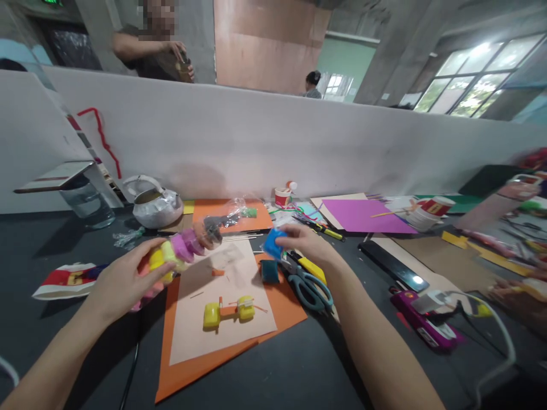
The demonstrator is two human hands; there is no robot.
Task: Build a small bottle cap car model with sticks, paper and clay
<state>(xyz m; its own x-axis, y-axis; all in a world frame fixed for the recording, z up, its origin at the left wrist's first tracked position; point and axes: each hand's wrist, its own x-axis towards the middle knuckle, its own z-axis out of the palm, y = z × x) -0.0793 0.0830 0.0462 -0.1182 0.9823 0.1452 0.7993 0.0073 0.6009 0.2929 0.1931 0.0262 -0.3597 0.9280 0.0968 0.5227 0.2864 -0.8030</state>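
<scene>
My left hand [128, 279] is closed around a strip of clear-wrapped modelling clay packets [183, 246] in yellow, purple, orange and black, which stretches away from me to the right. Between the fingers of my right hand [305, 242] is a blue clay packet [272, 244]. Just below it lie a dark teal packet [269, 271], blue-handled scissors [311, 289] and a yellow tool [313, 270]. On a pale sheet [188, 336] over orange paper [273, 330] rests a small piece with two yellow blocks [212, 315] joined by an orange bar.
A white teapot-like vessel [156, 206] and a water container [88, 202] stand at the back left. Purple paper [367, 215], a cutter [327, 230] and paper cups [427, 215] sit further back. A phone [393, 265] and a purple power strip [425, 324] lie right. A white partition [256, 142] runs behind.
</scene>
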